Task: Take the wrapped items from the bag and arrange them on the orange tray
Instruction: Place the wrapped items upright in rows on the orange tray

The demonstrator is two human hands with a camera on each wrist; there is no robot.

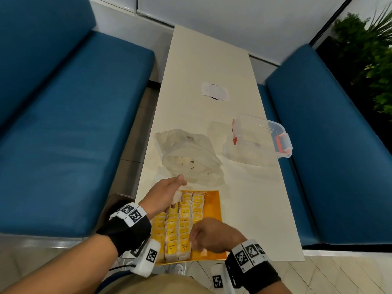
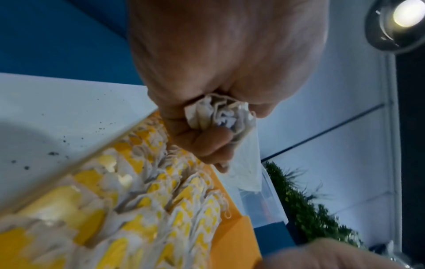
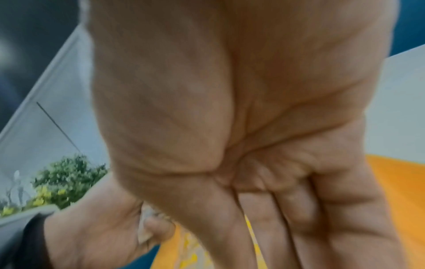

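My left hand [image 1: 164, 193] squeezes a bunch of wrapped items [image 2: 220, 112] over the orange tray [image 1: 214, 200]. My right hand [image 1: 212, 234] hangs loose, fingers straight.

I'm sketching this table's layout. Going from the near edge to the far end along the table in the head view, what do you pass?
Rectangular orange tray filled with rows of yellow-labelled wrapped items → crumpled clear plastic bag → clear plastic container with red-orange clips → white paper scrap with a purple mark.
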